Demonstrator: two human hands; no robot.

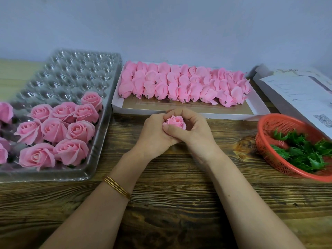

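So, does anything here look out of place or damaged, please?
Nothing spilled or damaged. Only the roses at the right end of the white box lie looser, petals splayed, than the tidy rows beside them. The held rose looks intact.

Pink rose (175,122): underside and stem end hidden inside the curled fingers of left hand (154,135) and right hand (195,131). Clear tray (75,69), left of left hand: cut by left edge, far cups blurred. Red basket (274,119), right of right hand: cut by right edge. Papers (296,94) beyond it: print too small to read. 2 forearms cut at bottom edge.
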